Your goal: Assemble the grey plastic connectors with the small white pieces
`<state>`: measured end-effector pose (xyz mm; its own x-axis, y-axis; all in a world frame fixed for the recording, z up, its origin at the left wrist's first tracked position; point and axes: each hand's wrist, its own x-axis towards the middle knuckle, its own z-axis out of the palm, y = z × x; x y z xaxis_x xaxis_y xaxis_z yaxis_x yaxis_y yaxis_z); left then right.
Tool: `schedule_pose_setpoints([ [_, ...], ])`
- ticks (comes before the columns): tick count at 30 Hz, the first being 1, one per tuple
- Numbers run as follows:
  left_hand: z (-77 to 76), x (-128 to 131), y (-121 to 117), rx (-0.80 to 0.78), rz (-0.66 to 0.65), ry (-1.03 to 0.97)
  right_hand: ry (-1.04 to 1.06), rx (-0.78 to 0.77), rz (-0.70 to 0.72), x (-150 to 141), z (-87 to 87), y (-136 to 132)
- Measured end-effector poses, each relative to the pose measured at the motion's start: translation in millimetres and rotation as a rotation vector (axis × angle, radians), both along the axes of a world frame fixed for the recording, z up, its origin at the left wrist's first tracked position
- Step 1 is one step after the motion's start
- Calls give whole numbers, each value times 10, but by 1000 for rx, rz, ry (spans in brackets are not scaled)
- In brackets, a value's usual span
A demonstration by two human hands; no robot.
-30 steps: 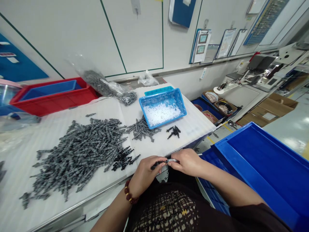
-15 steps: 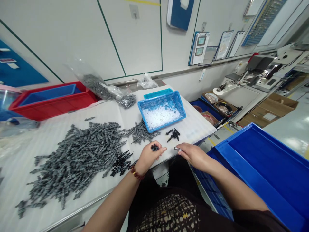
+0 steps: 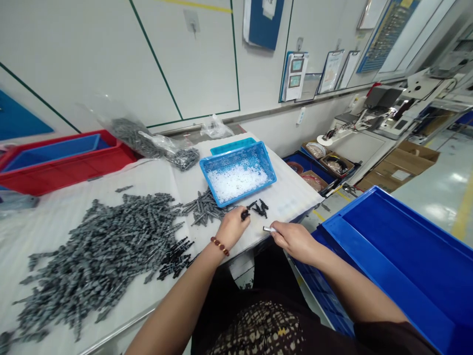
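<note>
My left hand (image 3: 232, 228) is over the white table sheet (image 3: 281, 207), pinching a small black plastic part (image 3: 244, 214) at its fingertips, and it sits right beside a small heap of black plastic parts (image 3: 259, 208). My right hand (image 3: 293, 241) rests near the table's front edge, holding a short silver metal piece (image 3: 269, 229) between its fingers. To the left lies a large heap of grey ribbed plastic parts (image 3: 99, 261), with a strip of black parts (image 3: 173, 261) along its near side. A smaller grey heap (image 3: 205, 207) lies close to my left hand.
A light blue basket of small white pieces (image 3: 237, 172) stands beyond my hands, with a teal tray (image 3: 232, 146) behind it. Plastic bags of grey parts (image 3: 148, 145) and a red crate (image 3: 62, 165) lie farther back. A large blue crate (image 3: 391, 256) stands at my right.
My hands, together a second ago, have parted. My left hand has moved forward to the small black heap, carrying the black part. The view has also swung slightly.
</note>
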<state>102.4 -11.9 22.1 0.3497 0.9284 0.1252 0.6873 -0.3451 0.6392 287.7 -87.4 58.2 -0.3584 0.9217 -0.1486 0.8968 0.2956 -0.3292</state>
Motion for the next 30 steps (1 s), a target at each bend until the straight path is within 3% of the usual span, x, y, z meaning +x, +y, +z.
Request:
schedule_pose_setpoints([
  [2,41,-108,-103,-47,-4,-85,-3,-12,9,-17,12,5],
  [7,59,-317,-442,-385,3,-502,-18,-29,31,-101,51,-2],
  [9,67,-360,-555,-407,19,-542,-9,-23,51,-139,64,-12],
  [13,108,-393,-697,-313,38,-517,-1,-4,101,-212,83,-35],
  [21,95,-474,-777,-81,-76,-378,-77,-6,158,-311,129,-71],
  [30,101,-482,-857,-2,-95,-300,-71,-15,200,-345,137,-122],
])
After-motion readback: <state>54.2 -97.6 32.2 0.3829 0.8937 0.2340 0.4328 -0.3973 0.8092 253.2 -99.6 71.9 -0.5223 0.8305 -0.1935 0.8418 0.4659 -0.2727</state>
